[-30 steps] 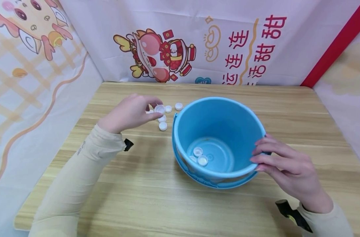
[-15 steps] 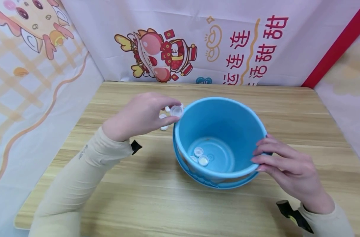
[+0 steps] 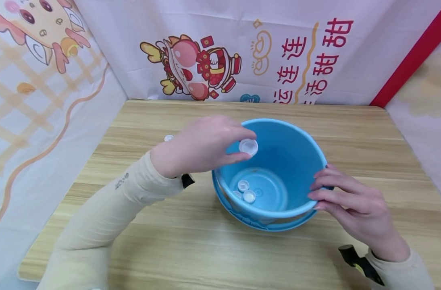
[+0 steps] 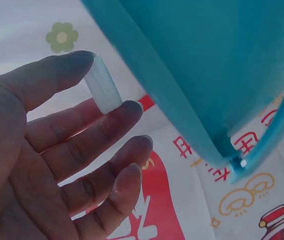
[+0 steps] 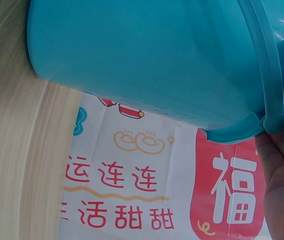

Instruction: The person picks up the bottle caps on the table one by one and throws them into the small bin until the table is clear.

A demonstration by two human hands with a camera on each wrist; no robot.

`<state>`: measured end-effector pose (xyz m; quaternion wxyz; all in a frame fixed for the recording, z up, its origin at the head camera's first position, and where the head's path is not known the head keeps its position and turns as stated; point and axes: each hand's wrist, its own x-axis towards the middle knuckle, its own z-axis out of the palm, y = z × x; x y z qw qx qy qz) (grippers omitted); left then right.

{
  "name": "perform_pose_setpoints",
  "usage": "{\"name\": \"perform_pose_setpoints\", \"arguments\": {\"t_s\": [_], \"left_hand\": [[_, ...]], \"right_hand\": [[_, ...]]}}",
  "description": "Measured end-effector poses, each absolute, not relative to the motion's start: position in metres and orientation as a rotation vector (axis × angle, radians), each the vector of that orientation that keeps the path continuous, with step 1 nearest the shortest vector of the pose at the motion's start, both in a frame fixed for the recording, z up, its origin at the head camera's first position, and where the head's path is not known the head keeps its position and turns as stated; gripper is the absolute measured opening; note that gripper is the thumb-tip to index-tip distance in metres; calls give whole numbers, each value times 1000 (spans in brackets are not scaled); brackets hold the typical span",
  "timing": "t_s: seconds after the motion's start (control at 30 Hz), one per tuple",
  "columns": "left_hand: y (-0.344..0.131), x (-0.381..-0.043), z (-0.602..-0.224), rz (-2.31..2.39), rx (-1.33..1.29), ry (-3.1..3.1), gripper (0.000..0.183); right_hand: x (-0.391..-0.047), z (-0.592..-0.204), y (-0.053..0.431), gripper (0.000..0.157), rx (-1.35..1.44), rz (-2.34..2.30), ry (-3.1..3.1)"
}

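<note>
Farthest to the left I saw a wall cloth (image 3: 66, 52) printed with a cartoon creature, pale plaid and a wavy orange line. Next came the long cream left sleeve (image 3: 86, 233), reaching forward over the wooden table (image 3: 177, 249). Beyond its cuff, a loose white cap (image 3: 168, 138) lay on the wood, just beside the left hand (image 3: 202, 145). That hand pinched a clear-looking cap (image 3: 248, 148) on edge between thumb and fingers, the last fingers loosely bent and holding nothing. From above, the pinched cap showed against the left part of the bucket's mouth, apart from the wall.

The blue bucket (image 3: 291, 151) stood on the table, mouth up, its handle (image 3: 254, 224) hanging down along the near side. Inside, gathered towards the left of the floor, were a cap with a marked face (image 3: 243, 185), a paler cap (image 3: 249, 196) just beside it and a third, partly hidden cap (image 3: 236, 194).

At the bucket's right side, the right hand (image 3: 352, 205) gripped the rim, fingers bent over the edge. A black strap (image 3: 362, 264) crossed that wrist, by the right sleeve (image 3: 402, 274).
</note>
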<state>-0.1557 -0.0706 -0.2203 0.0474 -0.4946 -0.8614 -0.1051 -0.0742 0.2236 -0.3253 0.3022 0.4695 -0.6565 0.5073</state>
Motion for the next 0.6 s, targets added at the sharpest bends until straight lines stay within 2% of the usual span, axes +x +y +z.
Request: {"name": "perform_pose_setpoints", "arguments": {"t_s": [0.6], "left_hand": [[-56, -154, -229, -249, -1594, -2659, 43]], "right_hand": [[-74, -326, 225, 28, 1248, 1362, -1729]]}}
